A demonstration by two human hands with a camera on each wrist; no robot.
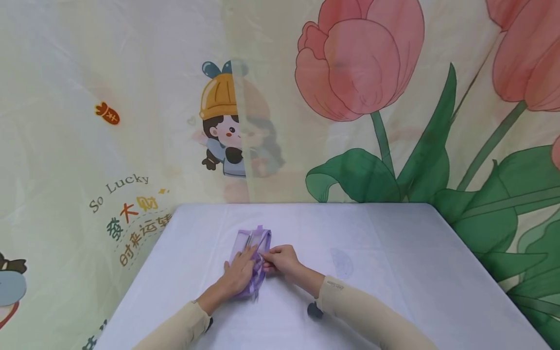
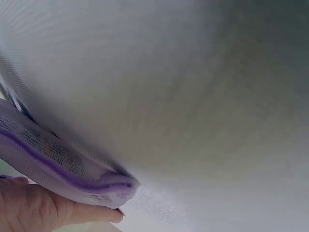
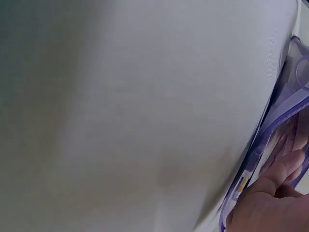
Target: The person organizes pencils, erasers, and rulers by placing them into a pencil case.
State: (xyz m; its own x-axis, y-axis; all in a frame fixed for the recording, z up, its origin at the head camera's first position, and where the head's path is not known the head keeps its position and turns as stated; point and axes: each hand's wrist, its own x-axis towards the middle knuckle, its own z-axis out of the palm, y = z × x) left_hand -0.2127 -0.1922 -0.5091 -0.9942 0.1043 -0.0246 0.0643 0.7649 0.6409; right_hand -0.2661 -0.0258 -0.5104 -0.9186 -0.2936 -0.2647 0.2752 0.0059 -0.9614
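Note:
A purple-edged mesh zip pouch [image 1: 241, 239] lies on the white table near its middle. My left hand [image 1: 238, 272] rests on the pouch with its fingers stretched toward the zip side. In the left wrist view the thumb [image 2: 91, 212] lies straight along the pouch's end. Thumb and fingers of my right hand [image 1: 280, 260] pinch the pouch at its right, zipped side. In the right wrist view, the purple zip [image 3: 285, 116] stands parted around those fingers. Slim, grey stick-like things [image 1: 249, 238] show through the mesh.
The white-covered table [image 1: 372, 233] reaches back to a printed curtain [image 1: 271, 39] with tulips and cartoon figures. A faint bluish patch [image 1: 342, 262] marks the cloth to the right of the pouch. Dark round pieces [image 1: 314, 310] show below the right sleeve.

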